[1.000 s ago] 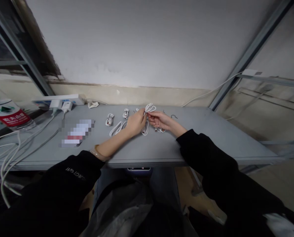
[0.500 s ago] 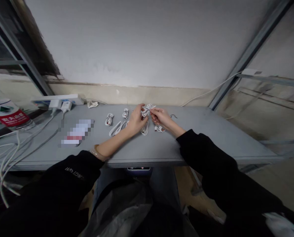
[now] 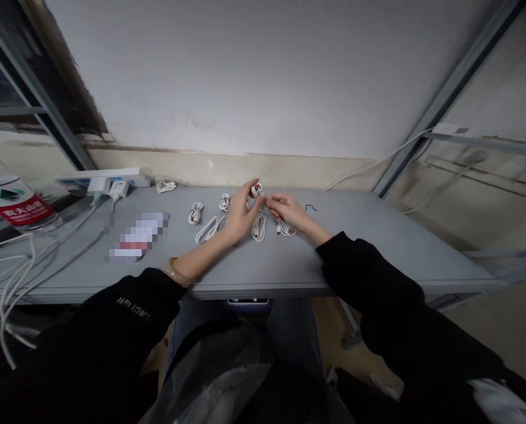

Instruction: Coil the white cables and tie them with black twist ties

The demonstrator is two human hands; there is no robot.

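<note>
Between the thumb and fingers of my left hand (image 3: 240,213) is a coiled white cable (image 3: 257,189), raised a little over the table, with its orange-brown end facing up. My right hand (image 3: 287,209) is pinched against the near right side of this bundle; what its fingertips hold is blurred and too small to name. Below the hands lie a white cable coil (image 3: 258,228) and a bundled white cable (image 3: 285,229). Left of them rest a longer white loop (image 3: 207,231) and two small tied cable bundles, one nearer (image 3: 195,214) and one farther back (image 3: 225,202).
A thin black twist tie (image 3: 310,208) lies right of my hands. On the left are a blurred-out flat object (image 3: 139,237), a power strip (image 3: 135,176) with chargers, a large red-labelled bottle (image 3: 18,203) and trailing cords (image 3: 13,288). The wall borders the grey table (image 3: 378,247).
The cable bundle has turned in my left hand, bringing its orange-brown end into view; the black tie on it no longer shows. My right fingers have shifted slightly left.
</note>
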